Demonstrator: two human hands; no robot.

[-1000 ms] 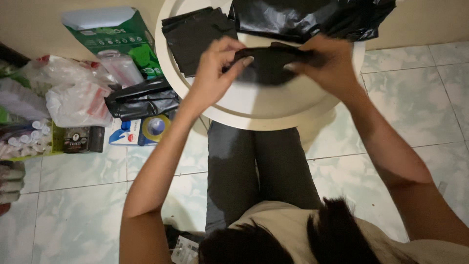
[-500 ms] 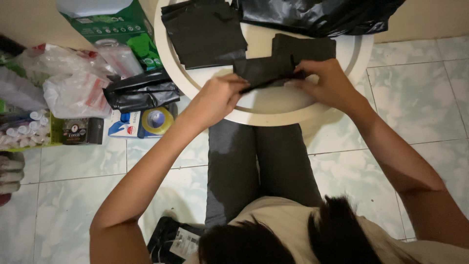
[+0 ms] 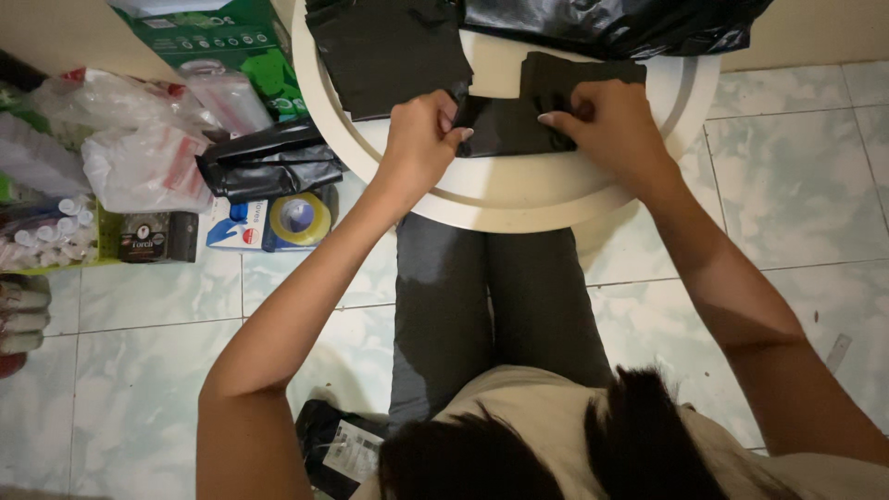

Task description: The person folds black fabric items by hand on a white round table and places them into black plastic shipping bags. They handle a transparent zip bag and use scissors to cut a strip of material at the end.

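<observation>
A small folded black plastic bag (image 3: pixel 505 125) lies on the round white table (image 3: pixel 519 199). My left hand (image 3: pixel 421 134) pinches its left end, fingers curled tight. My right hand (image 3: pixel 602 120) presses down on its right part, which rests over a second flat black piece (image 3: pixel 579 69). A stack of flat black bags (image 3: pixel 384 51) lies on the table just left of my hands. A large crumpled black plastic bag (image 3: pixel 611 23) sits at the table's far edge.
On the tiled floor to the left are a green carton (image 3: pixel 231 42), clear plastic bags (image 3: pixel 139 139), a rolled black bag (image 3: pixel 269 162), a yellow tape roll (image 3: pixel 298 218) and a tray of small vials (image 3: pixel 42 227). A black packet (image 3: pixel 338 449) lies near my lap.
Both hands have brought the black bag lower toward the table's middle and folded it smaller. The right hand has come down flat on it; the view has shifted slightly.
</observation>
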